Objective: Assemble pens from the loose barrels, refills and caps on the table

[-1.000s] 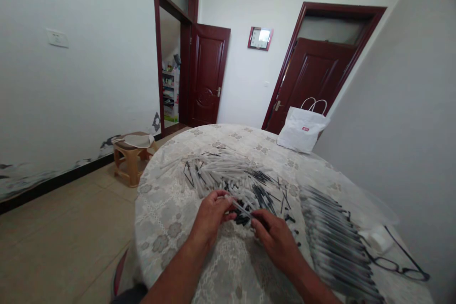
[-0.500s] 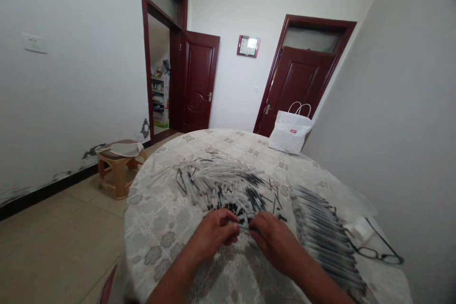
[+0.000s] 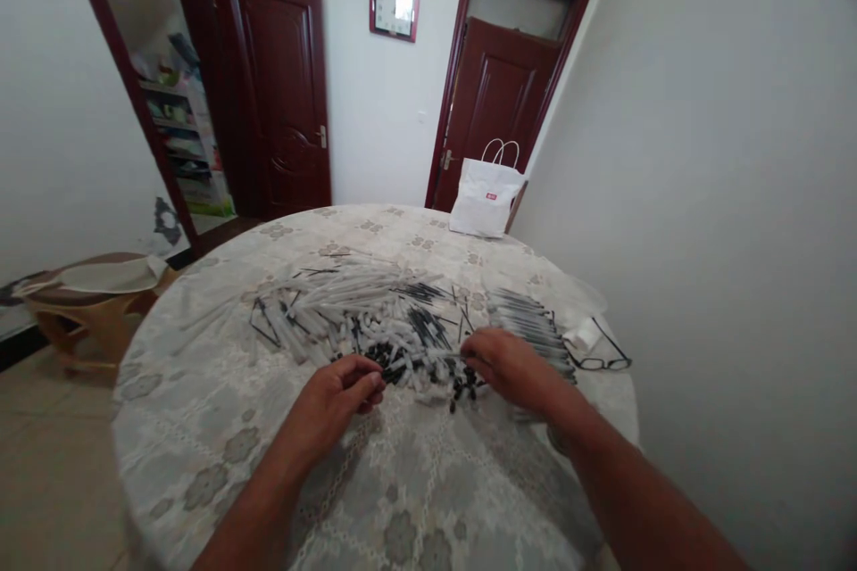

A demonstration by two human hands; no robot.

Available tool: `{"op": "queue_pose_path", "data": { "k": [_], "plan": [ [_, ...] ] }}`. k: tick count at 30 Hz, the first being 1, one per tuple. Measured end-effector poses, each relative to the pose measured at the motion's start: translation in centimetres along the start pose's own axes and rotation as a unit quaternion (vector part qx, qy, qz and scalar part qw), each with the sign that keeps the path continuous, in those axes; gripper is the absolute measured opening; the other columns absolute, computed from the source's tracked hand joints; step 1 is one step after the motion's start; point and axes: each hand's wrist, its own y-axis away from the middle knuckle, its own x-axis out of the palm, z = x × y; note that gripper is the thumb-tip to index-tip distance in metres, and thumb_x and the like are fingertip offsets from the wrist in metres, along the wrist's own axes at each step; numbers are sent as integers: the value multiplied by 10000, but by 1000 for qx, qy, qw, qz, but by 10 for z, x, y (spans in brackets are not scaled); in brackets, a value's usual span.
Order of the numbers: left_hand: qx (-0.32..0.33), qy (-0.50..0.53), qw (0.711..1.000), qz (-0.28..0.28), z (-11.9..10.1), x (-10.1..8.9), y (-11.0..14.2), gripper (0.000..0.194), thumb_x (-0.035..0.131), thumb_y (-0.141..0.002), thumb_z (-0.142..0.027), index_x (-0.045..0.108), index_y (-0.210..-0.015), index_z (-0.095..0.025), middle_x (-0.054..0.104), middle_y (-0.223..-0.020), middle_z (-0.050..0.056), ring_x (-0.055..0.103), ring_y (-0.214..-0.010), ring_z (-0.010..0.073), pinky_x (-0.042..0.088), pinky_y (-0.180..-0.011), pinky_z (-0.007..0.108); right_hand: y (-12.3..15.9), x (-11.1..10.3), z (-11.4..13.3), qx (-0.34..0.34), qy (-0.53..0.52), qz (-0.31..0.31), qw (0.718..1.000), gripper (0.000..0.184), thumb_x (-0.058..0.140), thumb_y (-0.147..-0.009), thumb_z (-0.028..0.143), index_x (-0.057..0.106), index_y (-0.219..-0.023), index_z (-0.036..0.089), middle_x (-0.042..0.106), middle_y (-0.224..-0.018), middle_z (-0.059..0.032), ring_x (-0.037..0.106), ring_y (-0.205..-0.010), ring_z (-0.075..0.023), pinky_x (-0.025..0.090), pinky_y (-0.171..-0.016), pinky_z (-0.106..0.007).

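Observation:
My right hand (image 3: pixel 502 364) is closed around one end of a thin, pale pen (image 3: pixel 447 354) that points left over the loose parts. My left hand (image 3: pixel 341 394) has its thumb and fingers pinched together beside a heap of small black pen parts (image 3: pixel 383 357); what sits between the fingertips is too small to make out. Behind the hands lie many whitish pen barrels (image 3: pixel 348 287) and bundles of thin black refills (image 3: pixel 428 327). Short white pieces (image 3: pixel 428 384), perhaps caps, are scattered between the hands.
A row of finished-looking pens (image 3: pixel 528 317) lies right of the right hand, beside eyeglasses (image 3: pixel 603 364) and a white roll-like item (image 3: pixel 584 335). A white bag (image 3: pixel 486 201) stands at the back of the round table with its patterned cloth (image 3: pixel 402 482). A stool (image 3: pixel 87 321) is at left.
Both hands were together on the pen; now they are apart, with the pen in the right hand, which moved right toward the pen row. The view has turned right.

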Motion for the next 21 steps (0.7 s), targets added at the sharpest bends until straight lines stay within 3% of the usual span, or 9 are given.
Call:
{"op": "queue_pose_path", "data": {
  "k": [4, 7, 10, 16, 21],
  "plan": [
    [11, -48, 999, -23, -2, -3, 2, 375, 667, -819, -513, 707, -939, -160, 743, -806, 74, 699, -759, 220, 535, -704, 310, -7, -21, -71, 106, 93, -69, 988, 260, 509, -998, 235, 730, -1120, 174, 694, -1114, -114, 605, -1085, -221, 423, -1008, -321],
    [17, -76, 997, -27, 0, -5, 1, 386, 664, -822, -523, 711, -959, -165, 750, -821, 73, 711, -773, 226, 535, -711, 307, -17, -27, -119, 214, 178, -37, 960, 319, 493, -993, 238, 741, -1179, 166, 702, -1167, -139, 608, -1142, -231, 408, -1035, -311],
    [25, -106, 993, -38, 2, -9, -1, 376, 652, -837, -511, 711, -982, -169, 758, -851, 76, 718, -796, 234, 532, -730, 312, -25, -23, -150, 250, 192, -5, 949, 327, 509, -975, 239, 764, -1167, 171, 724, -1162, -147, 639, -1119, -232, 426, -1004, -303],
    [45, -177, 980, -82, 2, -20, 2, 294, 595, -881, -443, 715, -969, -190, 751, -843, 57, 700, -794, 227, 498, -736, 303, -27, -7, -171, 277, 201, 42, 939, 316, 529, -936, 189, 786, -1120, 202, 746, -1148, -150, 677, -1086, -244, 461, -907, -311],
    [64, -259, 955, -129, 3, -24, 6, 213, 580, -881, -356, 728, -915, -206, 748, -832, 59, 673, -790, 230, 447, -734, 307, -35, -4, -166, 258, 210, 50, 942, 353, 484, -954, 195, 764, -1169, 182, 729, -1175, -183, 677, -1085, -272, 475, -886, -349]
  ]
}}
